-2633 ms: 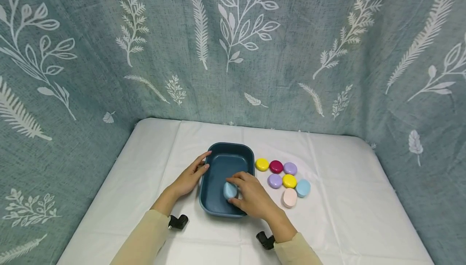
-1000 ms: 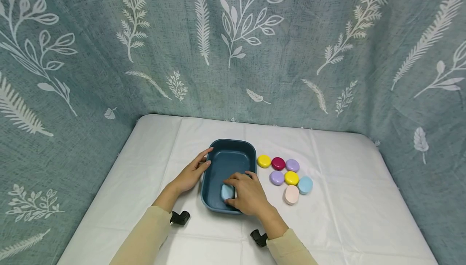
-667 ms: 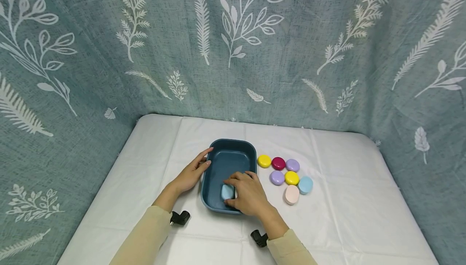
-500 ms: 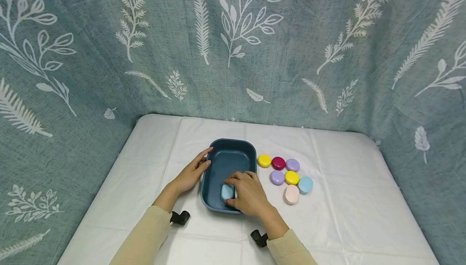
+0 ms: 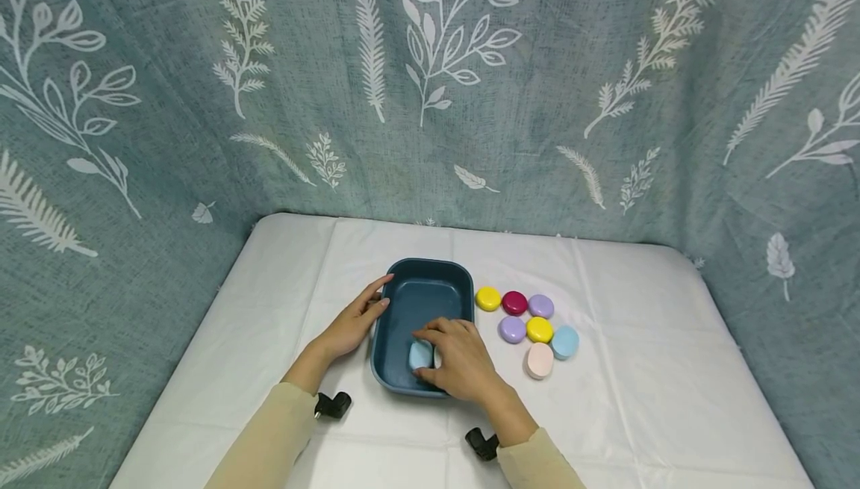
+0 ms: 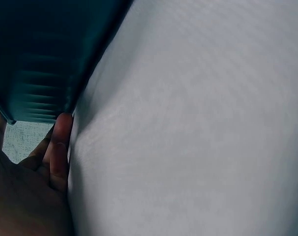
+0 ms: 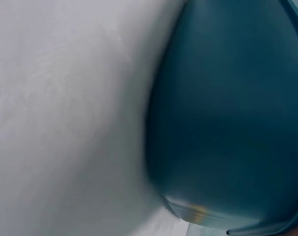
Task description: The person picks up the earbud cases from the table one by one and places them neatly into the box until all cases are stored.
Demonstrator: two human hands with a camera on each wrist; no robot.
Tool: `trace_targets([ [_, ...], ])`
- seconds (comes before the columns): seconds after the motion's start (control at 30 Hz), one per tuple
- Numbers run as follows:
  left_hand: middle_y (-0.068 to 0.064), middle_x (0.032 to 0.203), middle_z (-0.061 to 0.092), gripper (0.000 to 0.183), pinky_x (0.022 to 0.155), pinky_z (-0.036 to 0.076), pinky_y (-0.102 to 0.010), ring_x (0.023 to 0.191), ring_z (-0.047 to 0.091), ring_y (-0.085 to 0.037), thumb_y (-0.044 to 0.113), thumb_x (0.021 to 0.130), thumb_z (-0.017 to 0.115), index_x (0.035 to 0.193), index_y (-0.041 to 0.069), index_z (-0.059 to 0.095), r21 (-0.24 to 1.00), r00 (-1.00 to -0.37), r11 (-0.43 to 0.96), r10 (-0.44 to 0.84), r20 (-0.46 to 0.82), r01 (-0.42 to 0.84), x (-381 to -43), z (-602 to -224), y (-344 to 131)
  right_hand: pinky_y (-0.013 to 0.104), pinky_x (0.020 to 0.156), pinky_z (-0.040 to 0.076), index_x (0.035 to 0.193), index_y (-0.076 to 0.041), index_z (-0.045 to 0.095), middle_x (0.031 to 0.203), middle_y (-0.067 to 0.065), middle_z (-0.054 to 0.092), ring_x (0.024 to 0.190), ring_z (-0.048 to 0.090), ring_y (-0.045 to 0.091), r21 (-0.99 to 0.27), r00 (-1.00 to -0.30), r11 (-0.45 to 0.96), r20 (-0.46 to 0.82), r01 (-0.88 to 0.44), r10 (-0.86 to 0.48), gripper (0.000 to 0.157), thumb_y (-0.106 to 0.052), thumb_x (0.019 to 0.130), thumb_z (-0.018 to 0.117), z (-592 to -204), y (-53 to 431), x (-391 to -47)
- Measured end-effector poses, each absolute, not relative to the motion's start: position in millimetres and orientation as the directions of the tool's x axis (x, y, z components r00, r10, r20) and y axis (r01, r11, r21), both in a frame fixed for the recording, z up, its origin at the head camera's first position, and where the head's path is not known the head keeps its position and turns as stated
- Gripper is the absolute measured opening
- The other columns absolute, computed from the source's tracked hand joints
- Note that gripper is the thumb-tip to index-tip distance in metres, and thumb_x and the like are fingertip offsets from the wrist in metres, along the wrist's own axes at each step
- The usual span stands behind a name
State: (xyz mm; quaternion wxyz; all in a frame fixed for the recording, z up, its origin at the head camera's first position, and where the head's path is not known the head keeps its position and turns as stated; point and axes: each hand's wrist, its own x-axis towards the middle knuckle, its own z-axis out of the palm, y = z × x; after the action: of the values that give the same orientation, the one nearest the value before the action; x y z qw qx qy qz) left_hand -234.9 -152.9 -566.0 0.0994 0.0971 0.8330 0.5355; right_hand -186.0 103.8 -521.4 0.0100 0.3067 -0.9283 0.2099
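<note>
A dark blue rectangular tray [image 5: 430, 291] rests on the white-covered table. Inside its near end, my right hand [image 5: 463, 358] pinches a light blue rounded piece [image 5: 421, 354] between thumb and fingers. A pale edge shows just beside that piece, mostly behind the hand. At the tray's left side is my left hand [image 5: 349, 325], with extended fingers and thumb touching the rim. From the left wrist, its fingers [image 6: 60, 130] show against the tray's outer wall [image 6: 50, 54]. The right wrist view has the outer wall [image 7: 227, 108] too, but the pinched piece is hidden there.
Right of the tray lie several glossy round pieces: yellow [image 5: 488, 298], dark red [image 5: 514, 303], purple [image 5: 513, 329] and light blue [image 5: 565, 342]. A pale pink piece [image 5: 540, 361] is nearest me. A patterned green curtain [image 5: 430, 160] surrounds the table's back and sides.
Since the earliest frame, the light blue piece has turned slightly and shifted a little left in my right hand. Over the last second both hands stay nearly still; the view tilts slightly.
</note>
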Motion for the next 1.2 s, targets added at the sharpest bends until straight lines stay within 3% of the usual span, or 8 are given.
trace_targets([
  [0.4, -0.009, 0.151, 0.053, 0.051, 0.117, 0.036, -0.060, 0.133, 0.056, -0.029, 0.055, 0.108, 0.045, 0.157, 0.053, 0.032, 0.910, -0.963, 0.412, 0.260, -0.065, 0.050, -232, -565, -151, 0.047, 0.107, 0.051, 0.138, -0.018, 0.067, 0.136, -0.003, 0.060, 0.128, 0.056, 0.021, -0.663, -0.844, 0.591, 0.116, -0.459, -0.524, 0.055, -0.028, 0.087, 0.086, -509, 123, -181],
  [0.6, -0.010, 0.151, 0.052, 0.051, 0.118, 0.036, -0.059, 0.134, 0.056, -0.030, 0.054, 0.108, 0.046, 0.158, 0.052, 0.032, 0.908, -0.964, 0.415, 0.256, -0.068, 0.046, -233, -565, -152, 0.045, 0.107, 0.051, 0.139, -0.023, 0.066, 0.138, -0.007, 0.058, 0.130, 0.055, 0.018, -0.681, -0.866, 0.597, 0.113, -0.425, -0.488, 0.055, -0.026, 0.088, 0.086, -496, 137, -176],
  [0.97, -0.010, 0.152, 0.052, 0.049, 0.119, 0.035, -0.059, 0.135, 0.055, -0.029, 0.055, 0.108, 0.045, 0.155, 0.057, 0.032, 0.909, -0.965, 0.414, 0.254, -0.065, 0.048, -232, -564, -153, 0.047, 0.109, 0.051, 0.143, -0.016, 0.063, 0.137, -0.006, 0.057, 0.130, 0.055, 0.020, -0.663, -0.882, 0.612, 0.163, -0.430, -0.443, 0.063, -0.021, 0.086, 0.087, -488, 168, -171],
  [1.2, -0.011, 0.152, 0.051, 0.052, 0.118, 0.035, -0.061, 0.136, 0.055, -0.030, 0.054, 0.108, 0.045, 0.158, 0.053, 0.031, 0.913, -0.962, 0.404, 0.267, -0.053, 0.061, -233, -566, -152, 0.050, 0.106, 0.053, 0.144, -0.017, 0.062, 0.136, -0.006, 0.059, 0.127, 0.057, 0.021, -0.646, -0.902, 0.646, 0.171, -0.406, -0.396, 0.066, -0.023, 0.084, 0.089, -492, 187, -170],
])
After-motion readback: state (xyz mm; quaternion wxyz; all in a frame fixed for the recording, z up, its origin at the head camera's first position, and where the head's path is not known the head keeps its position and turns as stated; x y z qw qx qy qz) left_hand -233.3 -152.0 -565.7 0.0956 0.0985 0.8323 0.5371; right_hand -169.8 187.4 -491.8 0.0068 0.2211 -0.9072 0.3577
